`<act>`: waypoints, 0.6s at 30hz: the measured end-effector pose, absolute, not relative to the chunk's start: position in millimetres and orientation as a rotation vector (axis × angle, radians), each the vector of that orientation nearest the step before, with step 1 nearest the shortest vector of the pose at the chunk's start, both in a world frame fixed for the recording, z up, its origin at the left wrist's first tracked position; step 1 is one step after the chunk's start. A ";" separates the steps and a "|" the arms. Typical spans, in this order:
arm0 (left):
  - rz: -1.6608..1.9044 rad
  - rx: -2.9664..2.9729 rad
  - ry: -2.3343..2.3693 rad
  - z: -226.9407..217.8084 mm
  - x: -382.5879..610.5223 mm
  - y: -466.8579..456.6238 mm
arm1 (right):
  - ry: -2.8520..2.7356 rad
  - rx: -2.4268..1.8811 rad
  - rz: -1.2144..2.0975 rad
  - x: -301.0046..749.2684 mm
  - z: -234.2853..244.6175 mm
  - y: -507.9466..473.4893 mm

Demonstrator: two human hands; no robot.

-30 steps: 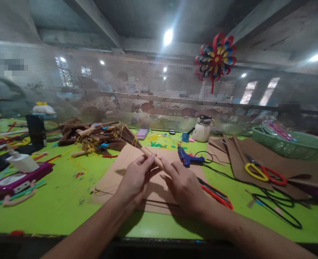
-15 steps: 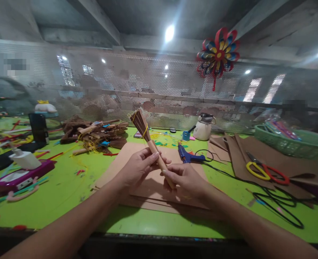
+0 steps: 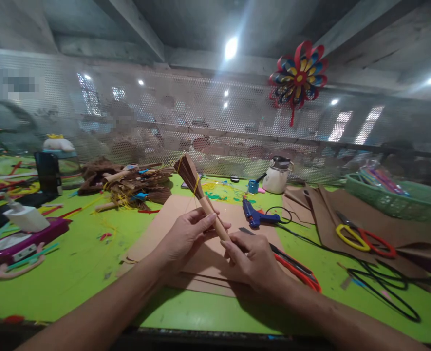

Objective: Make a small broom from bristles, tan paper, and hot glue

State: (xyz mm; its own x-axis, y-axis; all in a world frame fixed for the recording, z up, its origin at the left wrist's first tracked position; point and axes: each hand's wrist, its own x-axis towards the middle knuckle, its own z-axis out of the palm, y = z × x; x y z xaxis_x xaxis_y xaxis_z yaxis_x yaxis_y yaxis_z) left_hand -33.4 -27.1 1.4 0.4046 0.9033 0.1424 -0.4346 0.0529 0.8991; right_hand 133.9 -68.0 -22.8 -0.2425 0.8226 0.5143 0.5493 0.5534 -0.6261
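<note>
A small broom made of brown paper [image 3: 195, 180] is held tilted over the brown paper sheets, its fanned bristles pointing up and to the left. Yellow string is tied around the bristles above the rolled handle. My left hand [image 3: 184, 236] pinches the upper part of the handle between thumb and fingers. The lower end of the handle is in my right hand [image 3: 253, 256], fingers curled around it, so its tip is hidden. Just right of that hand a red utility knife [image 3: 299, 272] lies with its blade partly showing behind the knuckles.
Brown paper sheets [image 3: 157, 234] lie under my hands. Beyond them are a blue glue gun [image 3: 255, 215] with a black cable, a white jug [image 3: 275, 176] and a blue pot [image 3: 253, 186]. Scissors [image 3: 365, 241] rest at right; a pile of paper brooms [image 3: 135, 184] is at back left.
My right hand has turned and curled more tightly around the handle's lower end, covering it. The utility knife beside it now shows. The camera view has shifted slightly.
</note>
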 end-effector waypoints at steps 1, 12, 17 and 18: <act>1.095 1.078 0.546 1.1 -34.1 -26.9 | -1.936 -1.106 0.406 133.9 -22.7 -68.1; 0.996 1.098 0.603 -11.7 -32.8 -31.2 | -1.952 -1.140 0.324 134.6 -26.4 -63.0; 1.062 1.076 0.619 -10.9 -29.5 -31.0 | -1.904 -1.140 0.441 131.3 -25.9 -63.7; 1.067 1.081 0.622 -10.4 -29.4 -30.7 | -1.893 -1.136 0.469 130.4 -25.4 -64.0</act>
